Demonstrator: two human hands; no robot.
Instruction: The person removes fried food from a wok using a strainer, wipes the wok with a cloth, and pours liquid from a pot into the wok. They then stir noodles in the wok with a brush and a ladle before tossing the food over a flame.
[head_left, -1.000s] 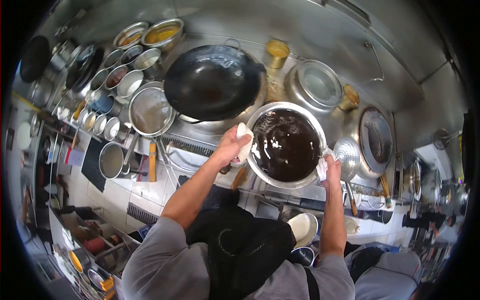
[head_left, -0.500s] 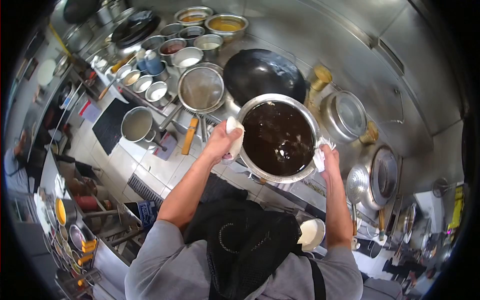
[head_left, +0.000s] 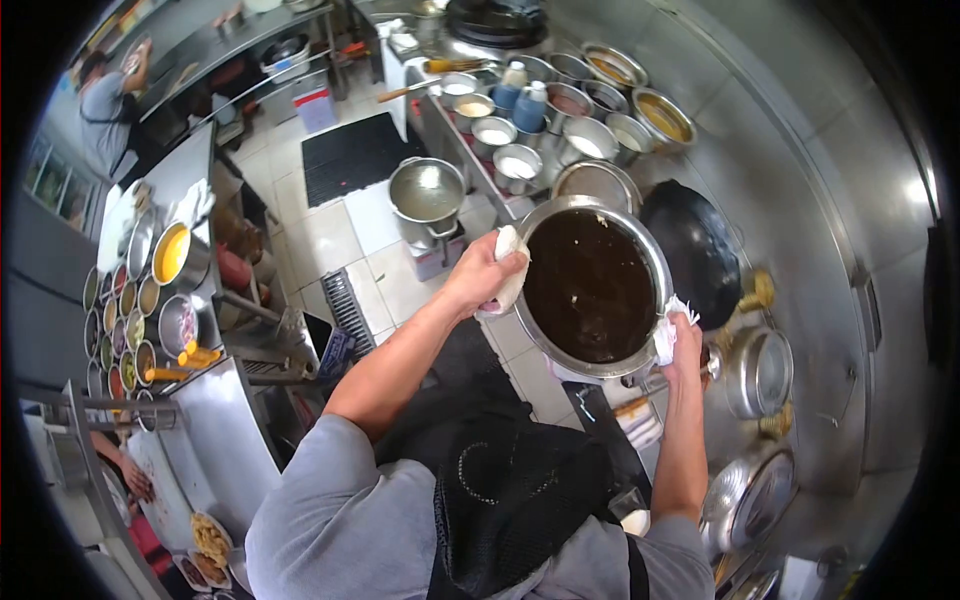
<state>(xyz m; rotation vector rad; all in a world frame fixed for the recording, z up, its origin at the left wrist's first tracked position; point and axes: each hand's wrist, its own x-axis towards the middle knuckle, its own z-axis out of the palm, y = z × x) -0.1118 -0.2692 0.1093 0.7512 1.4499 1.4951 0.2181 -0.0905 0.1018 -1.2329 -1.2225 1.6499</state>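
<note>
A wide metal basin (head_left: 654,262) of dark brown liquid hangs between my two hands in front of my chest. My left hand (head_left: 482,275) is closed on its left rim through a folded white cloth (head_left: 512,270). On the right rim, my right hand (head_left: 684,345) grips through another white cloth (head_left: 668,330). Behind the basin are a round strainer (head_left: 597,181), partly covered by it, and a black wok (head_left: 697,255). Small bubbles or bits float on the liquid.
A metal pot (head_left: 427,195) stands left of the basin, near a black floor mat (head_left: 350,158). Bowls and blue bottles (head_left: 530,108) line the stove. Lidded pots (head_left: 758,372) are at right. A person (head_left: 103,112) is at upper left; another person's hand (head_left: 135,478) shows lower left.
The view has turned left, bringing the left counter and people further into view. The held basin has moved away from its place before the wok and now overlaps the strainer.
</note>
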